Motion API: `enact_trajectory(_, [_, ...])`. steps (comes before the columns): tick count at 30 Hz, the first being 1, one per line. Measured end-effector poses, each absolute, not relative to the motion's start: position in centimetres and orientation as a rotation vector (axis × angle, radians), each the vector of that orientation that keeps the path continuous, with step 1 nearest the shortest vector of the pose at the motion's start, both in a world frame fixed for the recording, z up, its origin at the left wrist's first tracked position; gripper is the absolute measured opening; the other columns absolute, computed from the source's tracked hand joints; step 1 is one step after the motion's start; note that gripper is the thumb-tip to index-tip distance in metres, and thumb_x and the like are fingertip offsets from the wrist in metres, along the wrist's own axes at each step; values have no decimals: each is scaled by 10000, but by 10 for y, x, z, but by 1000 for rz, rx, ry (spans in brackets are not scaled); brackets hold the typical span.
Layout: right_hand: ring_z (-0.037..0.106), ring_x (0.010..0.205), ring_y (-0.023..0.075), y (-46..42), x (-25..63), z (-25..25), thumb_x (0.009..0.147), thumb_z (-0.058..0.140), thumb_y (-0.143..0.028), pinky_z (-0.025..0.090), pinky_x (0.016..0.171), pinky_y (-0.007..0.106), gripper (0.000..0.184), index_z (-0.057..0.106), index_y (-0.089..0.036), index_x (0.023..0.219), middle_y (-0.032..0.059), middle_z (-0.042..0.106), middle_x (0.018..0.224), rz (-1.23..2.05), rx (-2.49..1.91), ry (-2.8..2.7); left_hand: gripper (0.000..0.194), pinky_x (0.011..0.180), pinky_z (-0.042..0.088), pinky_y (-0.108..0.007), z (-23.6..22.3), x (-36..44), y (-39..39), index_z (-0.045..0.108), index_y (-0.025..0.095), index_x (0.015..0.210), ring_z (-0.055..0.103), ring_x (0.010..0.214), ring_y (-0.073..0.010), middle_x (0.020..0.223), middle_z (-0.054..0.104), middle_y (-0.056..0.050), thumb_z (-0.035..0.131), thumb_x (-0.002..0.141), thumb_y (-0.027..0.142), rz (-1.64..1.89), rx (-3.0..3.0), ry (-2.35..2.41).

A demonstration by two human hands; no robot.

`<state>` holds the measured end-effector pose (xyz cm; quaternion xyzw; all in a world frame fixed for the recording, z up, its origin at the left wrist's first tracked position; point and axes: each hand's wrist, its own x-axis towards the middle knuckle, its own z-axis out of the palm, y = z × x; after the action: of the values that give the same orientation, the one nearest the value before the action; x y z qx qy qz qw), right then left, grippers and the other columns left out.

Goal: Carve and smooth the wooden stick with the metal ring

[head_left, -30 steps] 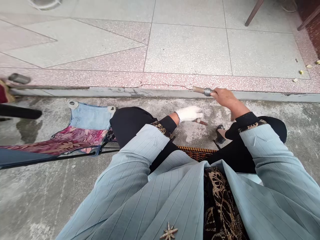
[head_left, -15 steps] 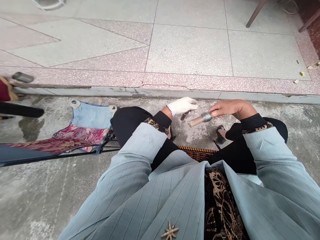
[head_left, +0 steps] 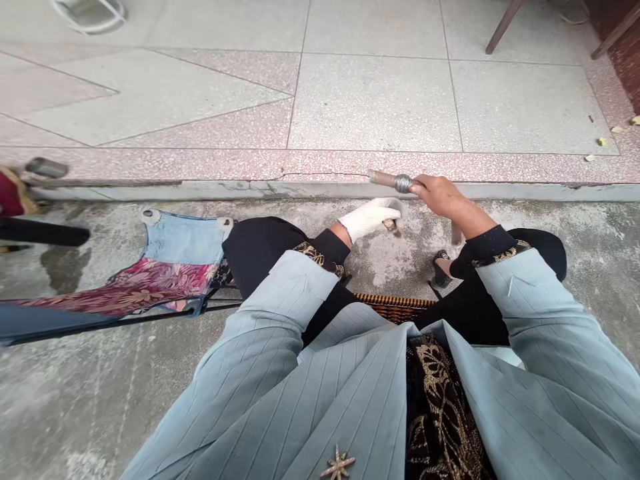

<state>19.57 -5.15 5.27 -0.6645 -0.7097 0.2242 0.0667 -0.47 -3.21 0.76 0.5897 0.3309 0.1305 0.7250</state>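
My left hand (head_left: 373, 218), in a white glove, is closed around a short brown wooden piece (head_left: 389, 225). Only its end shows, and the fingertips are smeared by motion. My right hand (head_left: 440, 195), bare, grips a wooden stick (head_left: 383, 177) with silver wire (head_left: 403, 183) wound round it beside the fingers. The stick points left, raised above and slightly right of my gloved hand. A blurred brown shape (head_left: 456, 233) shows under my right wrist; I cannot tell whether it belongs to the stick.
A low step (head_left: 240, 190) with a tiled floor (head_left: 380, 100) above it runs across in front. To the left stands a folding chair (head_left: 175, 243) of denim and flowered cloth. A metal can (head_left: 47, 167) lies on the step, and stool legs (head_left: 503, 27) stand at the upper right.
My right hand has lifted the wire-wound stick up and away from my left hand. My left hand has shifted slightly right and turned, still holding the brown piece.
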Motion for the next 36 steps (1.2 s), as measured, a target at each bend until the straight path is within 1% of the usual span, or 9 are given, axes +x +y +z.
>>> enact_trajectory(3, [564,699,172,-48,188,56,994,413,-497,425,641,274,391,599,-158,935,86,649,815,1040,-1748,-1800,265,565,466,-241,21,-10,-28,610,131,1040,550,512,-73,828,672,-52,536,786,147,370,1422,781])
enact_trajectory(6, [496,580,131,-47,180,67,951,444,-626,409,532,246,459,529,-185,858,42,580,715,1291,-1512,-1488,297,573,472,-277,34,-20,-23,609,127,1111,565,488,-114,698,633,-36,457,879,233,315,1606,886])
enact_trajectory(11, [477,561,108,-43,177,94,898,494,-702,416,490,221,501,501,-201,911,6,528,699,1400,-1274,-1301,220,695,476,-295,33,-32,-15,687,165,921,651,769,-191,827,693,-55,586,811,326,157,2068,1093])
enact_trajectory(14, [471,562,97,-37,176,103,897,519,-684,416,487,213,488,502,-198,923,-2,516,702,1439,-1233,-1271,222,766,485,-292,29,-32,-17,681,162,956,652,841,-178,896,707,-50,607,802,305,156,1935,1006])
enact_trajectory(18, [472,550,94,-29,170,102,898,556,-649,419,477,214,462,511,-189,900,0,526,691,1497,-1222,-1238,249,825,510,-272,29,-25,-26,635,132,973,648,856,-131,936,692,-79,551,915,359,503,1449,732])
enact_trajectory(21, [476,536,93,-28,167,99,887,590,-629,420,461,211,454,525,-179,887,7,543,679,1559,-1221,-1204,346,630,492,-223,32,-20,-30,610,145,943,556,597,-86,657,575,4,554,934,487,705,1215,648])
enact_trajectory(24, [482,529,89,-30,170,97,862,636,-615,423,452,206,457,540,-169,874,16,559,681,1608,-1187,-1175,419,407,275,-173,34,-18,-30,607,135,861,289,399,-41,488,347,86,641,863,553,710,1132,561])
enact_trajectory(27, [476,520,83,-33,179,95,839,681,-590,415,441,203,446,546,-165,852,20,564,683,1624,-1157,-1159,454,381,171,-175,35,-20,-28,630,116,850,215,391,-31,481,313,94,691,820,565,613,1128,485])
enact_trajectory(36, [438,538,79,-49,206,107,760,771,-559,372,463,211,485,527,-182,941,-14,515,706,1753,-1062,-1341,404,394,165,-205,49,-32,-12,678,114,814,222,395,-46,457,325,70,676,840,517,308,1234,355])
